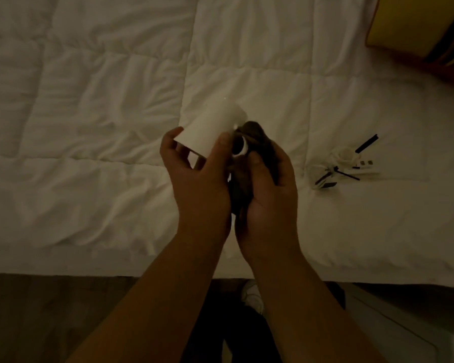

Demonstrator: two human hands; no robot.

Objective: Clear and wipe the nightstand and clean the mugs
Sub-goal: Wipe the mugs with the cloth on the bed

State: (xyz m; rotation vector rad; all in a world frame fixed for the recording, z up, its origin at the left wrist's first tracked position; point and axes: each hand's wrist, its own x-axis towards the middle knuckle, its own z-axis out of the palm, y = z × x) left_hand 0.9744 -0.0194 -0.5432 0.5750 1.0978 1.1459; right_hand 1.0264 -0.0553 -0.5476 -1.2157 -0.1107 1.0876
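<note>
Two bare forearms reach up from the bottom of the view and meet over the bed's near edge. Between them is the white mug (pixel 212 127), held tipped on its side above the white quilt (pixel 89 100), its base toward the left hand and its handle (pixel 240 148) toward the right. The left hand (pixel 197 174) grips the mug's body, thumb on the near side and fingers curled around the far side. The right hand (pixel 268 195) is closed around a dark cloth (pixel 254 142), which is bunched against the handle and the mug's side. To the right on the quilt, apart from the hands, lies a small pile of clear and white wrappers with black sticks (pixel 344 163). A yellow and dark striped pillow (pixel 419 30) sits at the top right corner. Below the bed's edge, dark floor (pixel 37 310) and a pale shoe (pixel 252 294) show dimly.
</note>
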